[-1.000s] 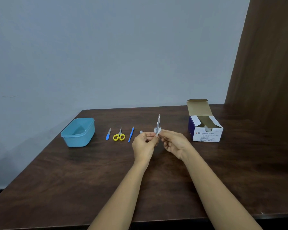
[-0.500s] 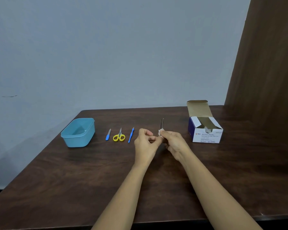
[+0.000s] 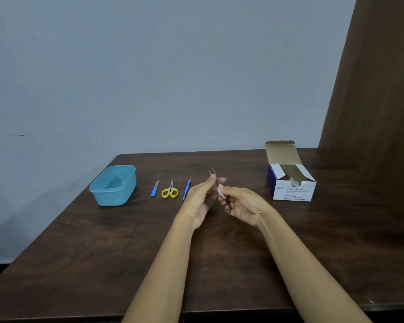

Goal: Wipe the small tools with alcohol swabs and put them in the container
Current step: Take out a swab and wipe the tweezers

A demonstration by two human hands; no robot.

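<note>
My left hand [image 3: 201,197] holds thin metal tweezers [image 3: 212,171] between its fingertips, tips pointing up and blurred by motion. My right hand [image 3: 239,202] pinches a small white alcohol swab [image 3: 220,191] against the lower part of the tweezers. Both hands hover above the middle of the dark wooden table [image 3: 103,252]. To the left lie a blue nail file [image 3: 155,188], yellow-handled scissors [image 3: 170,191] and a slim blue-handled tool [image 3: 186,189] in a row. A light blue plastic container [image 3: 113,185] stands further left with nothing visible inside.
An open white and purple box of alcohol swabs [image 3: 290,183] stands at the right, flap raised. A brown panel [image 3: 378,89] rises along the table's right side. A pale wall stands behind the table's far edge.
The tweezers were upright with the swab low on them, then the swab slid along them. Now my left hand has opened out somewhat and the tweezers tilt left.
</note>
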